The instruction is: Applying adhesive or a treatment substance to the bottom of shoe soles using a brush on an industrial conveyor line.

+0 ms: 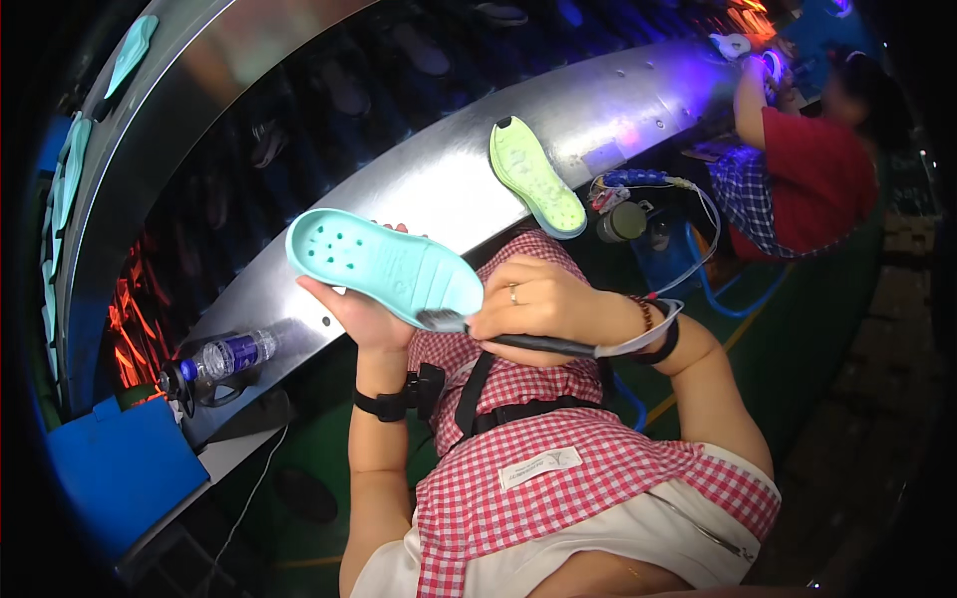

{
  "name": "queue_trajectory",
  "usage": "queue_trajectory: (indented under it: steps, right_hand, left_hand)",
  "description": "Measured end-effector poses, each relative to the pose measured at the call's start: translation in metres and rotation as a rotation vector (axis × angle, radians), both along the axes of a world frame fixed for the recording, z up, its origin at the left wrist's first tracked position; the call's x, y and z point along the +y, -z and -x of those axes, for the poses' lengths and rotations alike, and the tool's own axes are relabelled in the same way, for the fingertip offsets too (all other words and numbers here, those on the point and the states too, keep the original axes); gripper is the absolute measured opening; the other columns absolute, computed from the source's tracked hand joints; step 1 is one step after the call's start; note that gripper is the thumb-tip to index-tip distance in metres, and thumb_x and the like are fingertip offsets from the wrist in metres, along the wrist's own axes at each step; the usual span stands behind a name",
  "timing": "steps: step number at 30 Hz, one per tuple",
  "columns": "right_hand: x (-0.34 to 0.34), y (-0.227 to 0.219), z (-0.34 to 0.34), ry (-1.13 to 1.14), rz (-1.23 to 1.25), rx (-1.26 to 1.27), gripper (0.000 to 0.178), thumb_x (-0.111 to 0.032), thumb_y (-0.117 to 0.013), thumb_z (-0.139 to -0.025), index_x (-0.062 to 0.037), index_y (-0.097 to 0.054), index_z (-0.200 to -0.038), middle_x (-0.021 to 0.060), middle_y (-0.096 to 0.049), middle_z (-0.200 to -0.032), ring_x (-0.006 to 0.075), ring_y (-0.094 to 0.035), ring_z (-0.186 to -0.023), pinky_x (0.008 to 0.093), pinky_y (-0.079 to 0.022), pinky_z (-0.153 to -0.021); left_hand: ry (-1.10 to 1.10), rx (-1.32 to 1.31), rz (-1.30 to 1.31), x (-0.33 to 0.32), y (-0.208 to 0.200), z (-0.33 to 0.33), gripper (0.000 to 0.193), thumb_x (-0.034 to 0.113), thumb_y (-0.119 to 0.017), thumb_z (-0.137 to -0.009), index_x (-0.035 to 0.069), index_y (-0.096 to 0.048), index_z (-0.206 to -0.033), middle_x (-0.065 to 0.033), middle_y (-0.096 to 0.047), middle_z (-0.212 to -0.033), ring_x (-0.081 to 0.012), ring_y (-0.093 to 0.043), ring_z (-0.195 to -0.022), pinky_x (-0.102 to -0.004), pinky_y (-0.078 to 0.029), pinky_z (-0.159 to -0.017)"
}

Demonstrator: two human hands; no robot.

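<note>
A turquoise shoe sole lies tilted across my left hand, inner side up, with several small holes at its far-left end. My left fingers reach around behind it and the thumb presses its near edge. Pinched in my right hand is a brush with a black handle and a pale tube or strap at its rear end. Its dark bristles touch the sole's near rim at the right end. Beyond my right hand, a yellow-green sole with a turquoise edge rests on the metal ledge.
Behind the curved metal ledge runs a dark conveyor carrying soles. A water bottle and blue box are at left. A jar hangs near the ledge at right. Another person in red works at far right.
</note>
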State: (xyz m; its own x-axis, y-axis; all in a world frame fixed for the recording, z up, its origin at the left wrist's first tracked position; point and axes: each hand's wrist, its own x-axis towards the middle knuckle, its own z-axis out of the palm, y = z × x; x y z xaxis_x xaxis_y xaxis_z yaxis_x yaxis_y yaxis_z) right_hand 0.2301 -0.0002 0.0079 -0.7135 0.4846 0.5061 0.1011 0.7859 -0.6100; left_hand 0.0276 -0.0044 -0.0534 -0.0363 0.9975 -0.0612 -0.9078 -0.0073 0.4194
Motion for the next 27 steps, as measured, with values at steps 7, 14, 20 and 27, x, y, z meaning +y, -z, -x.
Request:
queue_trajectory:
  steps: [7, 14, 20, 27]
  right_hand:
    - [0.029, -0.019, 0.009, 0.064, 0.219, 0.206, 0.020, -0.003, -0.071, -0.064, -0.0023, -0.066, -0.084, 0.0064, -0.066, -0.083, 0.0213, -0.059, -0.079, 0.0308, -0.047, -0.072]
    - [0.024, -0.031, -0.003, 0.038, 0.283, 0.218, 0.020, -0.002, -0.069, -0.067, -0.0027, -0.066, -0.087, 0.0080, -0.067, -0.088, 0.0201, -0.059, -0.081, 0.0306, -0.045, -0.075]
    - [0.015, -0.027, -0.004, -0.242, 0.298, 0.152, 0.017, -0.005, -0.070, -0.068, -0.0046, -0.066, -0.085, 0.0062, -0.065, -0.084, 0.0215, -0.059, -0.082, 0.0310, -0.048, -0.073]
    - [0.023, -0.017, -0.009, -0.097, 0.461, 0.175, 0.018, -0.001, -0.069, -0.069, -0.0002, -0.066, -0.087, 0.0100, -0.064, -0.087, 0.0199, -0.058, -0.088, 0.0283, -0.047, -0.076]
  left_hand:
    - [-0.044, 0.091, 0.023, 0.000, -0.024, -0.021, 0.085, 0.073, -0.020, -0.079, 0.002, -0.044, -0.119, -0.0128, -0.052, -0.108, -0.0303, -0.050, -0.099, -0.0531, -0.034, -0.094]
    - [-0.128, 0.097, -0.138, 0.007, -0.035, -0.005, 0.086, 0.074, -0.013, -0.079, 0.002, -0.045, -0.112, -0.0133, -0.053, -0.099, -0.0290, -0.051, -0.096, -0.0502, -0.034, -0.094]
    - [-0.124, 0.013, -0.341, 0.014, -0.044, 0.007, 0.083, 0.074, -0.028, -0.077, 0.009, -0.040, -0.126, -0.0145, -0.051, -0.111, -0.0293, -0.050, -0.102, -0.0517, -0.031, -0.100]
    - [-0.218, 0.078, -0.247, 0.017, -0.047, 0.007, 0.087, 0.078, -0.031, -0.073, 0.010, -0.039, -0.127, -0.0158, -0.052, -0.110, -0.0306, -0.051, -0.102, -0.0516, -0.033, -0.099]
